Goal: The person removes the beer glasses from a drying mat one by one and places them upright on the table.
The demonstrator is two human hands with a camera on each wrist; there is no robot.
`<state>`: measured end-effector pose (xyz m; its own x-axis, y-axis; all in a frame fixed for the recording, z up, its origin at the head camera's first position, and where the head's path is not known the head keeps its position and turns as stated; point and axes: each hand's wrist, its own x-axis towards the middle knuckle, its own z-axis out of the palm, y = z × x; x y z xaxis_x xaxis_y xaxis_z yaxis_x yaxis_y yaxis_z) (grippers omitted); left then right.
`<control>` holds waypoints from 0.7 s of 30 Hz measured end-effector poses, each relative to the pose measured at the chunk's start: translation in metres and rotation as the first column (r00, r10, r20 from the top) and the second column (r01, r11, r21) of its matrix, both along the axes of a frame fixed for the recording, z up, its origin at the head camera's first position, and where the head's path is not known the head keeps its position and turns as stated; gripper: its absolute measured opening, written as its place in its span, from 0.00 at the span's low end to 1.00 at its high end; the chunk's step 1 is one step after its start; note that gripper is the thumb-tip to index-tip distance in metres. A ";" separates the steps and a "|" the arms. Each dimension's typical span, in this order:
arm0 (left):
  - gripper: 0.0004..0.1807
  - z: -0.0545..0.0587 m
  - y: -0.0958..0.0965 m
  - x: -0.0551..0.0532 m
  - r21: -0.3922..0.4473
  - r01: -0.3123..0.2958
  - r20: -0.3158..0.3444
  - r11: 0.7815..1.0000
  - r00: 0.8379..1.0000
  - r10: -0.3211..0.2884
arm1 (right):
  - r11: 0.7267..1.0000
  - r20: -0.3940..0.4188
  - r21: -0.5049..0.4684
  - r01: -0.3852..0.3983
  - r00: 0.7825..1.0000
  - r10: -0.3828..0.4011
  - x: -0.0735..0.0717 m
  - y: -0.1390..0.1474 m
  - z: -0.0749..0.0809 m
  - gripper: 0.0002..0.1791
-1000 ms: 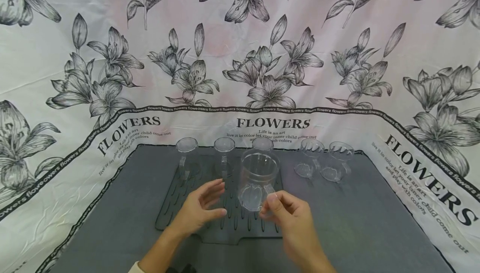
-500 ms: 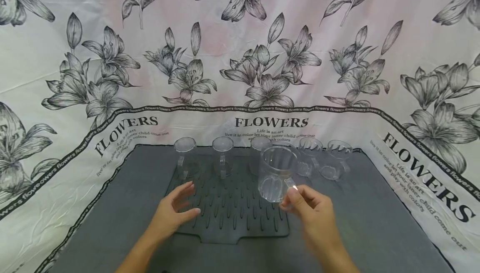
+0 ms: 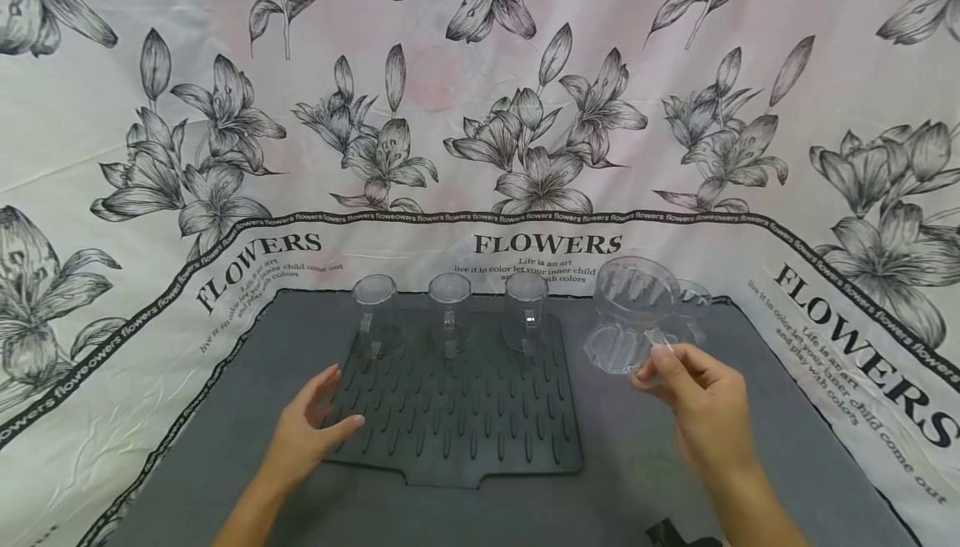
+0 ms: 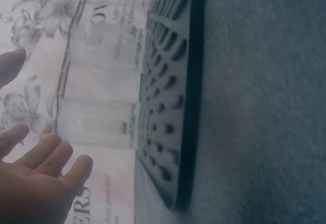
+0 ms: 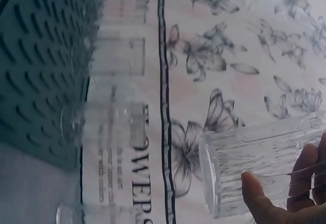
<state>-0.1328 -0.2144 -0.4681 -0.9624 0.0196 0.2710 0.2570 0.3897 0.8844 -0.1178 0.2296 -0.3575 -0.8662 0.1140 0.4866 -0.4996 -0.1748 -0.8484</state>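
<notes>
My right hand point(image 3: 701, 397) pinches the handle of a clear glass mug point(image 3: 636, 313) and holds it upright, above the table to the right of the mat. Ribbed lower walls show on this mug point(image 5: 254, 168) in the right wrist view. My left hand point(image 3: 307, 422), fingers spread and loosely bent, hovers by the left edge of a dark drying mat point(image 3: 457, 414) and touches nothing. Three clear mugs stand along the mat's far edge: a left mug point(image 3: 375, 318), a middle mug point(image 3: 450, 318) and a right mug point(image 3: 527, 318).
Another clear mug point(image 3: 693, 301) stands at the back right, partly hidden behind the held one. The grey tabletop point(image 3: 795, 447) runs up to a flower-printed cloth point(image 3: 420, 155) at the back and sides. A small black object point(image 3: 667, 534) lies at the bottom edge.
My right hand has carried the mug from above the mat rightward, in front of the back-right mugs. My left hand has drawn away to the left, so more of the mat shows.
</notes>
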 end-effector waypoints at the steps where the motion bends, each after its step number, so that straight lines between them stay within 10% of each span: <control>1: 0.45 -0.001 -0.002 0.000 -0.006 -0.005 0.002 1.000 1.000 0.005 | 1.000 -0.002 -0.008 0.007 1.000 -0.007 -0.002 0.004 0.001 0.14; 14: 0.49 -0.026 -0.017 -0.005 -0.052 -0.055 0.126 0.997 0.990 0.061 | 0.996 -0.035 -0.055 0.070 0.997 -0.072 -0.031 0.055 -0.003 0.14; 21: 0.58 -0.033 -0.022 -0.005 -0.165 -0.054 0.291 0.985 0.951 0.101 | 0.993 -0.035 -0.102 0.065 0.997 -0.069 -0.042 0.088 -0.001 0.13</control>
